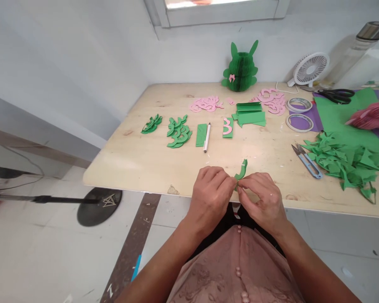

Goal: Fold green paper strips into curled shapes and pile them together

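Between my two hands, near the table's front edge, is a curved green paper cutout with a wavy outline. My left hand is closed and pinches it from the left. From the right, the thumb and fingertips of my right hand pinch its lower end, which is partly hidden. Beyond them lie a white pen, a green paper rectangle and a green card with a pink cutout. A pile of curved green cutouts and a smaller green pile lie to the left.
Blue thread snips lie beside a heap of green scraps. Tape rolls, black scissors, a small fan and a bottle are at right. A green paper figure stands behind pink cutouts.
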Motion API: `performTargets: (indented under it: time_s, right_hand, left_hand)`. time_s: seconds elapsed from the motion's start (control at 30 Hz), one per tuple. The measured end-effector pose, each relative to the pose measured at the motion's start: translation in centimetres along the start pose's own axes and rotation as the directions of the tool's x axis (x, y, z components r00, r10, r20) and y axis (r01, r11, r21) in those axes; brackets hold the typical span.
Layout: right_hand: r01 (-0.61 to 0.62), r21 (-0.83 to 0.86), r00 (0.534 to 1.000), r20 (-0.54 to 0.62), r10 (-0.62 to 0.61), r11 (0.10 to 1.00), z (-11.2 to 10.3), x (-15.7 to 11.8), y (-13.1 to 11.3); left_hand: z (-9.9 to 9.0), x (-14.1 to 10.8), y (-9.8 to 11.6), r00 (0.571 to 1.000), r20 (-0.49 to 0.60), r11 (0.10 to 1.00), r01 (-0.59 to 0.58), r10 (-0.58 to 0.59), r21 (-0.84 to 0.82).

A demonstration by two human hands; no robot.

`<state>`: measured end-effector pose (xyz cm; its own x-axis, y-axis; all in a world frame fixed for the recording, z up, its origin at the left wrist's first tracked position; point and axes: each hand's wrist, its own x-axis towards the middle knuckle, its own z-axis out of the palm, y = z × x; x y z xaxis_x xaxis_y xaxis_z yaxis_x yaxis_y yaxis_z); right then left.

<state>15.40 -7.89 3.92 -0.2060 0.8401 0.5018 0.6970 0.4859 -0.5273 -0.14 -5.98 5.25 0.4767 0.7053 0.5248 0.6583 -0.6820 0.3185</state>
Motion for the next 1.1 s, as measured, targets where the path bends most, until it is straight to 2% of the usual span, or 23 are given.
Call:
performTargets:
  time_s: [0.1, 0.23, 0.43, 0.53, 0.7, 0.8, 0.9, 0.97, 1.1]
  right_hand:
    - [0.002, 0.016, 1.0, -0.005, -0.002, 1.0, 0.0, -0.1, 0.1]
    - [-0.032, 0.067, 0.999, -0.012, 0.033, 0.997, 0.1, -0.1, 0.0]
    - [-0.184, 0.189, 0.982, -0.007, 0.188, 0.965, 0.1, -0.2, -0.8]
    - [-0.325, 0.272, 0.944, 0.034, 0.328, 0.906, 0.2, -0.2, -1.1]
    - [-0.54, 0.454, 0.824, 0.111, 0.556, 0.709, 0.8, -0.7, -0.4]
    - [-0.579, 0.524, 0.778, 0.124, 0.616, 0.625, 1.2, -1.0, 0.1]
    - [-0.587, 0.545, 0.757, 0.107, 0.644, 0.599, 1.3, -0.9, 0.3]
    - [-0.589, 0.557, 0.747, 0.097, 0.658, 0.586, 1.3, -0.8, 0.3]
    - [-0.593, 0.571, 0.728, 0.078, 0.681, 0.568, 1.4, -0.4, 0.2]
  left_hand:
    - [0.0, 0.0, 0.1, 1.0, -0.001, 1.0, 0.005, -0.005, -0.018]
    - [0.3, -0.1, 0.4, 0.997, -0.039, 0.994, 0.069, -0.072, -0.086]
    - [0.8, -0.2, 0.9, 0.968, -0.086, 0.953, 0.213, -0.236, -0.217]
    - [0.8, -0.2, 1.1, 0.929, -0.084, 0.889, 0.313, -0.359, -0.335]
    - [1.0, -0.1, 1.2, 0.835, 0.0, 0.708, 0.467, -0.551, -0.53]
    - [1.0, -0.3, 1.0, 0.78, 0.051, 0.616, 0.531, -0.624, -0.582]
    - [0.5, -0.9, 0.7, 0.756, 0.072, 0.591, 0.564, -0.651, -0.577]
    - [-0.2, -1.4, 0.3, 0.762, 0.095, 0.609, 0.579, -0.64, -0.542]
    - [-1.4, -2.6, -0.2, 0.847, 0.204, 0.749, 0.529, -0.49, -0.399]
